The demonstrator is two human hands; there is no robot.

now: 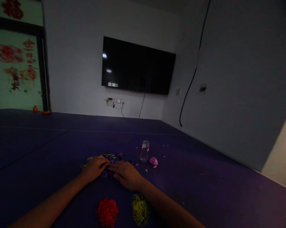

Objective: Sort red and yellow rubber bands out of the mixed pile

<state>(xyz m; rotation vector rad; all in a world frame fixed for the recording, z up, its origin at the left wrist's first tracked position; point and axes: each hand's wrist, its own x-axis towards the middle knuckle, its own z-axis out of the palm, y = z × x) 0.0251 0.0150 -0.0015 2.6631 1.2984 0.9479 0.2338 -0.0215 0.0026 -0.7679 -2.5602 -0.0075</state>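
A loose heap of small rubber bands [114, 155] in mixed colours, among them purple, blue and yellow, lies on the dark purple surface. At its left side, my left hand [95, 167] has its fingers bent and drawn together; what they pinch, if anything, is too dark to make out. My right hand [126, 173] comes in from the right, fingers stretched over the heap, their tips close to the left hand's. Nearer to me sit a pile of red rubber bands [107, 211] and a pile of yellow rubber bands [140, 210], the latter beside my right forearm.
A clear bottle [144, 152] stands upright right of the heap, with a small pink cup-like piece [153, 161] beside it. White scraps [146, 170] are scattered nearby. Beyond the surface is a wall with a television [138, 66]; a black cable [192, 76] hangs at right.
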